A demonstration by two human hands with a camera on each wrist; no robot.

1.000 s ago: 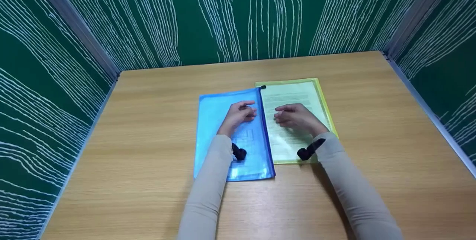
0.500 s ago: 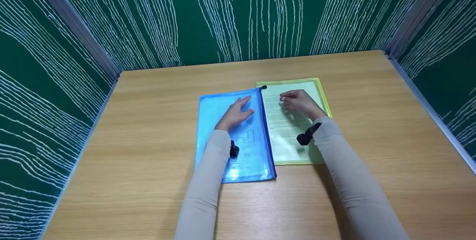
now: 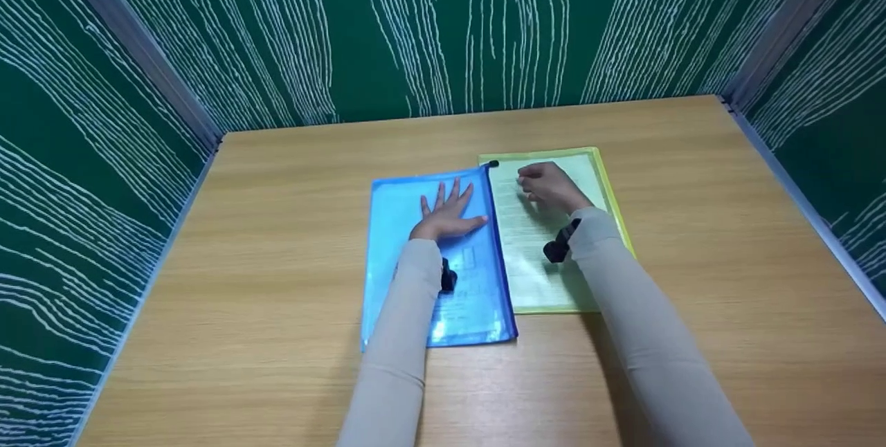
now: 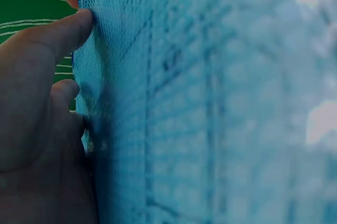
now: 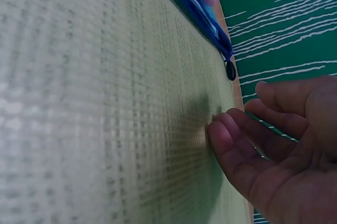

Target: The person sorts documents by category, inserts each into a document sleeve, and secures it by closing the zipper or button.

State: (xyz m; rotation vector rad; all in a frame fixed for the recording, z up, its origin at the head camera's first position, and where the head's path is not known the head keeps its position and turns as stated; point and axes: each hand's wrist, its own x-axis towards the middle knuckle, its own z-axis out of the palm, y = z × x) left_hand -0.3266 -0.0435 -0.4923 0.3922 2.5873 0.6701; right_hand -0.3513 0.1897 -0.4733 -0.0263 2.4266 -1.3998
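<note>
A translucent blue mesh zip folder point(image 3: 391, 225) lies on the table, its dark blue zip edge point(image 3: 500, 246) to the right and papers showing through. My left hand point(image 3: 448, 217) rests on it with fingers spread, the thumb reaching toward the zip edge; the left wrist view has the same hand point(image 4: 37, 103) low against the mesh. Partly under the blue folder is a yellow-edged folder point(image 3: 529, 281) with a printed sheet inside. Over it, my right hand point(image 3: 552, 185) holds nothing, fingers loosely bent. The black zip pull point(image 5: 230, 70) sits beyond those fingers in the right wrist view.
The wooden table point(image 3: 277, 260) extends around both folders. Green walls point(image 3: 374, 32) with white wavy lines stand behind and at both sides, with grey posts at the corners. A black wrist camera point(image 3: 558, 248) hangs below the right sleeve, close over the yellow-edged folder.
My left hand has gone from loosely bent to spread flat on the blue folder. My right hand has moved away from me, up toward the zip pull's end. The folders have barely shifted.
</note>
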